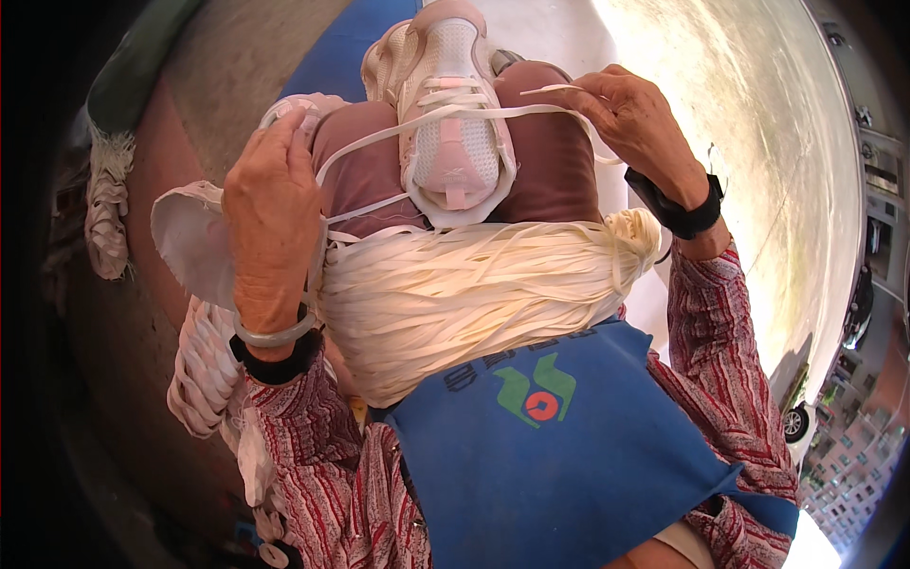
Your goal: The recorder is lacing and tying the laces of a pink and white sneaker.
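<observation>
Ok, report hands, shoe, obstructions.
Right hand pinching white lace. Left hand opposite, grip hidden. Pink-and-white shoe between knees, lace crossing over it. Lace bundle close beside it.

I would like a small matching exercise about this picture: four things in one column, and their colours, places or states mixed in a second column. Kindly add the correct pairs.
Column 1
1. nearest sneaker
2. loose lace
3. bundle of laces
4. apron

Column 2
A. cream, lying across the lap
B. blue, with a green and red emblem
C. pink and white, toe toward the person
D. pinched in the right hand

Pairs: 1-C, 2-D, 3-A, 4-B
</observation>
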Available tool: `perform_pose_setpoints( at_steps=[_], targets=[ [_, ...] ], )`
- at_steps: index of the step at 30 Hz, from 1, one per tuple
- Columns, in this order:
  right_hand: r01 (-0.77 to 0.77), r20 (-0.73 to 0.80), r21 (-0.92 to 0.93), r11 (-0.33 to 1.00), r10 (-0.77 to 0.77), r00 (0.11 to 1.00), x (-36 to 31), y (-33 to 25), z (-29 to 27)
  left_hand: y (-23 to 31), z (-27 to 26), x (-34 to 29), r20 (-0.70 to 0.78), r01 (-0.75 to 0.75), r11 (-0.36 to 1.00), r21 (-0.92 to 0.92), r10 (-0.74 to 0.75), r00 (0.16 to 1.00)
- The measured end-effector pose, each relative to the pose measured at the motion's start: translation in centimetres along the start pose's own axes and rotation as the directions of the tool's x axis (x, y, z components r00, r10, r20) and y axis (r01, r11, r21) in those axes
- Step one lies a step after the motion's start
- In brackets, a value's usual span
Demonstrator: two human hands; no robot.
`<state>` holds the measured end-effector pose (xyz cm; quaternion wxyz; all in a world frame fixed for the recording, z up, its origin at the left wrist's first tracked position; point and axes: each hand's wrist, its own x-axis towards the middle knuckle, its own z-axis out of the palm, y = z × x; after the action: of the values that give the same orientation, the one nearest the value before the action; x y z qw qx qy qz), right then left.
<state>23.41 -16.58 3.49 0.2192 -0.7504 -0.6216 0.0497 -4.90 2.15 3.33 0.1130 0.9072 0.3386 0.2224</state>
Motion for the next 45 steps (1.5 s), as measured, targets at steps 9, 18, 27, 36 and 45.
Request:
perform_pose_setpoints(
  at_steps=[9,18,27,36,45],
  targets=[
    [-0.129,0.241,0.376,0.918,0.038,0.970,-2.2,-2.8,-0.3,3.1,0.7,-2.2,0.419,0.469,0.633,-0.615,-0.241,0.875],
    [0.043,0.130,0.214,0.976,-0.072,0.989,-3.5,-3.0,0.8,2.8,2.7,-0.2,0.538,0.583,0.562,-0.588,-0.266,0.800],
    [0.039,0.158,0.147,0.988,-0.062,0.986,-3.3,-3.3,1.2,2.2,3.2,1.1,0.554,0.526,0.627,-0.575,-0.174,0.814],
    [0.141,0.279,0.010,0.990,-0.138,0.950,-3.3,-3.7,0.7,2.1,2.7,2.6,0.617,0.556,0.638,-0.534,-0.156,0.772],
    [-0.091,-0.021,0.319,0.943,0.103,0.994,-0.8,-3.4,2.4,2.1,3.3,3.0,0.574,0.388,0.822,-0.418,-0.092,0.814]
  ],
)
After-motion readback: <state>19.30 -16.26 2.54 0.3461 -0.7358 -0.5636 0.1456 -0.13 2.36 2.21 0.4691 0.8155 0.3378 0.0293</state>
